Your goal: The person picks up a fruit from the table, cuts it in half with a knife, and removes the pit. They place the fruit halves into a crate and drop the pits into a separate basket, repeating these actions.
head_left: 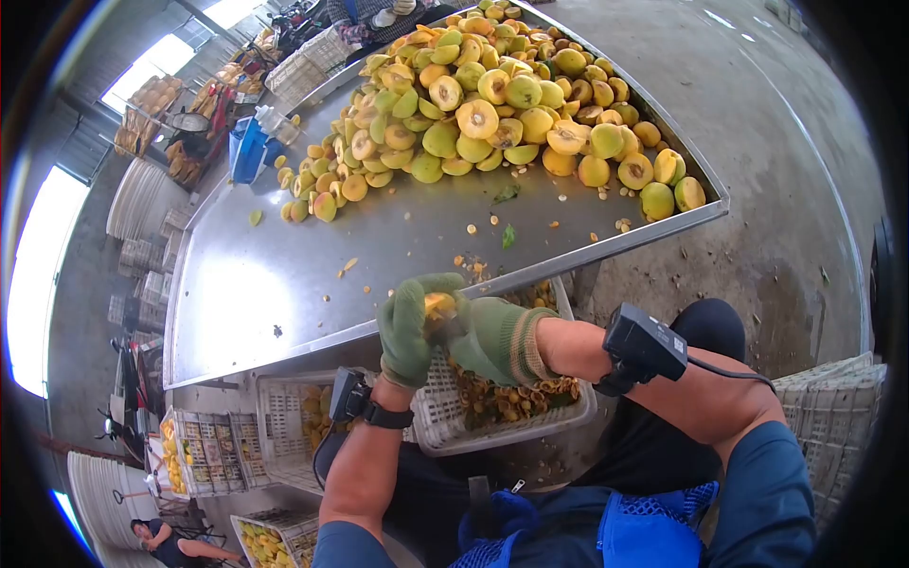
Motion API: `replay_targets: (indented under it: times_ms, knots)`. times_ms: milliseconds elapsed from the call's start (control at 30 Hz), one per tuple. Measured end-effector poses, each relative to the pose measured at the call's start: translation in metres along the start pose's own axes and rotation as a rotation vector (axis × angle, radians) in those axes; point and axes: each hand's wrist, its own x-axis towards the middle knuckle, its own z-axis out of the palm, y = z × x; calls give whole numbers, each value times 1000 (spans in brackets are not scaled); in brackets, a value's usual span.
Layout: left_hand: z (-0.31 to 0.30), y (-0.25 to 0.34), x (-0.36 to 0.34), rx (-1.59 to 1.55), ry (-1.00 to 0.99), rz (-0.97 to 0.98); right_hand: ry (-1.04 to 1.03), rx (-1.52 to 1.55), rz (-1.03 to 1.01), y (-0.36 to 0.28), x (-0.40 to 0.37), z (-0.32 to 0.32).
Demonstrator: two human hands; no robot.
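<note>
My left hand (407,331), in a green knit glove, is closed round a yellow peach piece (438,305) just off the near edge of the metal table (237,322). My right hand (494,339), gloved the same way, presses against that piece from the right. Its fingers are curled and smeared by motion, so anything held in them is hidden. Beneath both hands stands a white plastic crate (431,428) with brown peach pits and scraps (516,396) in it. A large heap of halved yellow-green peaches (473,118) covers the table's far side.
On the table's left rim sits a blue container (248,151). Crates with yellow fruit (194,450) stand at lower left, near a seated person (170,541). Another person's gloved hands (393,13) show beyond the heap. Stacked crates (833,407) rise at my right.
</note>
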Motion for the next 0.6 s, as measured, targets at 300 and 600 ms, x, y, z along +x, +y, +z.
replay_targets:
  times_ms: [300,600]
  knots:
    - [-2,-2,3,125,41,22,121,-244,-19,6,5,20]
    - [2,1,4,277,72,261,-45,-4,-64,12,21,16]
